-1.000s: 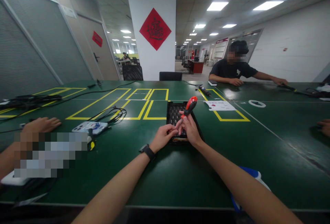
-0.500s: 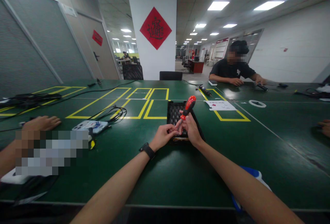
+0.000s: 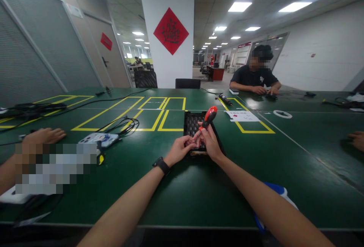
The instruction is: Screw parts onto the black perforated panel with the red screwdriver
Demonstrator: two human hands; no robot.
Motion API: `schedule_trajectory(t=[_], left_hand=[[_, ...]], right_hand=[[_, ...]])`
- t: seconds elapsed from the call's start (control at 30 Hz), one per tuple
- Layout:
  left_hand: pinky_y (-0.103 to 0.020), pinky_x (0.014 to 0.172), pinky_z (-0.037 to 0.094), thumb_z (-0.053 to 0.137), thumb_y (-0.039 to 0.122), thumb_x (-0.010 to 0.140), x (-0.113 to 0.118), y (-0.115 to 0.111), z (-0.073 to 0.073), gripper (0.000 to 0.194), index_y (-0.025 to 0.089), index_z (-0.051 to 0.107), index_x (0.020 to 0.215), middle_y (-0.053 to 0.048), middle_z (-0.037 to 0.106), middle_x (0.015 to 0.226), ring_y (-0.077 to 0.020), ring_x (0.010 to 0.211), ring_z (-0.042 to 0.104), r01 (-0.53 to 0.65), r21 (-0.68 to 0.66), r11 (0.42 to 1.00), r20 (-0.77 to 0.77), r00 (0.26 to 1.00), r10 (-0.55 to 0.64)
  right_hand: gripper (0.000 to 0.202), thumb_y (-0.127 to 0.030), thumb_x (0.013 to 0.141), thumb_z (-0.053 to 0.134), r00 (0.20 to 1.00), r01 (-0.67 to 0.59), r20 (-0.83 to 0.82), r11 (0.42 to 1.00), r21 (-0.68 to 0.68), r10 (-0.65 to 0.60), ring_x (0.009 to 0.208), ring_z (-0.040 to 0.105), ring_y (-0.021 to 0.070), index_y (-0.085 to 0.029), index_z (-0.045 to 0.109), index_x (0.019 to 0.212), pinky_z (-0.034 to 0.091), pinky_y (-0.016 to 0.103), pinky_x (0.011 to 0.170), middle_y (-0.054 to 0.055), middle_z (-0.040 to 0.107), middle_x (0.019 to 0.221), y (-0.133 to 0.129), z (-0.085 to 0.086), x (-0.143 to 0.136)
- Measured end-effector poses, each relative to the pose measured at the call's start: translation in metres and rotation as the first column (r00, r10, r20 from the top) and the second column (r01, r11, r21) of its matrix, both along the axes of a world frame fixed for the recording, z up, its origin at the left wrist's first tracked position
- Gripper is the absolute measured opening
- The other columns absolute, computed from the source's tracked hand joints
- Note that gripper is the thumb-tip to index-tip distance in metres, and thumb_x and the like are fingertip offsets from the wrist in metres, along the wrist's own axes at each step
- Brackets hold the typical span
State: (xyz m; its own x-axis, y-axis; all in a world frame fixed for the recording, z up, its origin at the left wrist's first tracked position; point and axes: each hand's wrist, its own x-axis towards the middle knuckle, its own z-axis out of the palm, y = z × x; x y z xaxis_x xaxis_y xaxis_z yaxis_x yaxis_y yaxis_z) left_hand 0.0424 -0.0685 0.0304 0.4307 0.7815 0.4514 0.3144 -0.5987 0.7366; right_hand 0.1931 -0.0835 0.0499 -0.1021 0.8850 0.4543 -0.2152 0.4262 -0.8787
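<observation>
From afar, I want the screwdriver point(image 3: 211, 117) steady, right hand point(image 3: 212, 143) gripping it, left hand point(image 3: 179, 151) pinched near its shaft, contents unclear.

My left forearm point(image 3: 133, 197) and right forearm point(image 3: 256, 190) reach in over the near edge of the table point(image 3: 184, 197), slanting toward each other. My left hand point(image 3: 180, 150) has its thumb and forefinger brought near each other; whether the tips touch is too small to tell. My right hand point(image 3: 210, 142), just beside it, is curled in a grip, its wrist point(image 3: 223, 159) nearly straight.
</observation>
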Motion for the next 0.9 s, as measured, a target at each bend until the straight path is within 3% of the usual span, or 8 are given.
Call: schedule_trajectory(t=[0.13, 0.3, 0.47, 0.6, 0.9], left_hand=[[-0.022, 0.064, 0.040, 0.048, 0.035, 0.082, -0.002, 0.000, 0.001, 0.027, 0.013, 0.063, 0.081, -0.001, 0.062, 0.072, -0.0116, 0.066, 0.052, 0.009, 0.018, 1.000, -0.059, 0.998, -0.008], [-0.025, 0.072, 0.043, 0.051, 0.033, 0.080, 0.001, -0.002, 0.000, 0.024, 0.015, 0.064, 0.090, -0.004, 0.066, 0.083, -0.0140, 0.074, 0.056, -0.054, 0.061, 0.997, 0.018, 0.998, 0.053], [-0.026, 0.074, 0.045, 0.050, 0.034, 0.081, 0.001, -0.001, 0.002, 0.026, 0.017, 0.063, 0.097, -0.005, 0.064, 0.092, -0.0137, 0.078, 0.056, -0.143, 0.076, 0.987, 0.115, 0.984, 0.134], [-0.027, 0.073, 0.045, 0.049, 0.034, 0.081, 0.000, 0.003, 0.001, 0.025, 0.017, 0.063, 0.094, -0.004, 0.064, 0.088, -0.0137, 0.076, 0.056, -0.201, 0.066, 0.977, 0.121, 0.974, 0.192], [-0.026, 0.071, 0.044, 0.048, 0.030, 0.082, 0.002, 0.001, -0.002, 0.022, 0.016, 0.062, 0.093, -0.003, 0.063, 0.086, -0.0124, 0.074, 0.055, -0.203, 0.082, 0.976, 0.108, 0.975, 0.193]], right_hand=[[0.034, -0.043, 0.086, 0.034, 1.000, -0.013, -0.013, 1.000, -0.012, 0.013, 0.043, 0.049, 0.0070, -0.022, 0.039, 0.113, 0.043, 0.021, 0.046, -0.002, 0.058, 0.068, 0.002, -0.002, 0.001], [0.031, -0.043, 0.087, 0.033, 0.998, 0.017, -0.060, 1.000, 0.004, -0.016, 0.044, 0.049, 0.0076, -0.021, 0.040, 0.109, 0.042, 0.022, 0.047, -0.002, 0.058, 0.068, 0.004, -0.001, 0.001], [0.026, -0.040, 0.087, 0.036, 0.958, 0.274, -0.103, 0.960, 0.050, -0.268, 0.053, 0.053, 0.0091, -0.021, 0.042, 0.104, 0.043, 0.024, 0.054, 0.000, 0.060, 0.076, 0.009, 0.003, 0.015], [0.025, -0.040, 0.085, 0.040, 0.893, 0.449, 0.004, 0.890, 0.078, -0.451, 0.062, 0.055, 0.0103, -0.020, 0.044, 0.100, 0.044, 0.027, 0.064, 0.002, 0.060, 0.082, 0.019, 0.001, 0.033], [0.028, -0.042, 0.085, 0.039, 0.886, 0.429, 0.156, 0.900, 0.080, -0.436, 0.061, 0.057, 0.0120, -0.018, 0.044, 0.099, 0.044, 0.028, 0.063, 0.003, 0.062, 0.081, 0.032, -0.015, 0.041]])
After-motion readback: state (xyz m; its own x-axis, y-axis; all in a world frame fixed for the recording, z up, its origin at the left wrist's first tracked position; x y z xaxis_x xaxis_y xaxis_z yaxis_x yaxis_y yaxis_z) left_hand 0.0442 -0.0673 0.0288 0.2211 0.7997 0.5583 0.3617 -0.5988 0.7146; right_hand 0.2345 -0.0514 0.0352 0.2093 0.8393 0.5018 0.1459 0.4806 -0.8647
